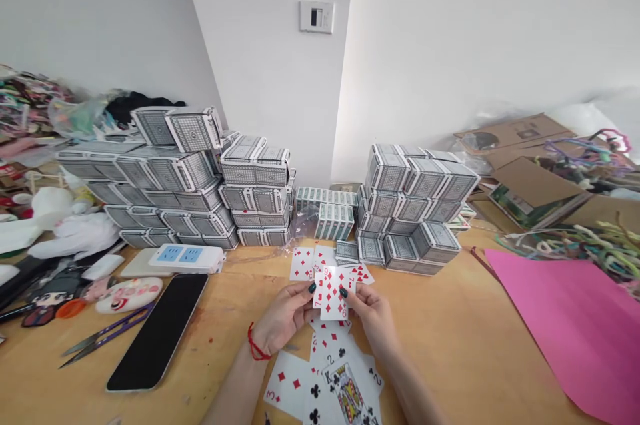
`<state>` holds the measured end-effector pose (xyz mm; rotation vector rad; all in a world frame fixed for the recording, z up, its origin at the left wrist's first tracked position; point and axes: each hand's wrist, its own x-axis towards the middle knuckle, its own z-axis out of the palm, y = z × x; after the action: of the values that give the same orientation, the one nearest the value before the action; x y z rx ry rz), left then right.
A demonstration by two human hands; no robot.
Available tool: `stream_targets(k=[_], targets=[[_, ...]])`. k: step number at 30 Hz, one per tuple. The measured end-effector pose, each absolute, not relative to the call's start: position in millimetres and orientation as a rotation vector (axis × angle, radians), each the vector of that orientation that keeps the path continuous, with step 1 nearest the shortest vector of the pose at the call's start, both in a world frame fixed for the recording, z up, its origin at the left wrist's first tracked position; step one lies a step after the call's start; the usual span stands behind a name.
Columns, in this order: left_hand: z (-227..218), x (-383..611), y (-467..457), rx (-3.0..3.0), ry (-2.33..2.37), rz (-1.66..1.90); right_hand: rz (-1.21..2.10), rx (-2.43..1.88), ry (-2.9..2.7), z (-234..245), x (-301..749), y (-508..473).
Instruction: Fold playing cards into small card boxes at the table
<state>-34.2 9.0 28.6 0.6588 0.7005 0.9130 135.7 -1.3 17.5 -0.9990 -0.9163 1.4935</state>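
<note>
Between my two hands are a few playing cards [334, 298], held face up, with a nine of diamonds on top and a seven of hearts behind it. My left hand [287, 313], with a red string bracelet at the wrist, pinches their left side. The right side is gripped by my right hand [371, 311], its thumb on the front card. Just beyond lie several face-up cards [302, 263] below a small face-down stack [347, 251]. Nearer to me, a loose pile of cards [345, 388] is spread on the table, with a king of clubs on top.
Boxed card decks are stacked at the left [185, 171] and right [425, 185]. A phone [159, 331], scissors [107, 335] and a power strip [187, 257] lie to the left. Pink paper [565, 325], cardboard boxes [540, 178] and coloured pipe cleaners [585, 238] are at the right.
</note>
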Motion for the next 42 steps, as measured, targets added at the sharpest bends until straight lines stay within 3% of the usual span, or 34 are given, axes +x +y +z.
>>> stream_targets(k=[42], targets=[[18,-18,10,0.810,0.938,1.047,1.354,-1.188,-1.064,6,137,1]])
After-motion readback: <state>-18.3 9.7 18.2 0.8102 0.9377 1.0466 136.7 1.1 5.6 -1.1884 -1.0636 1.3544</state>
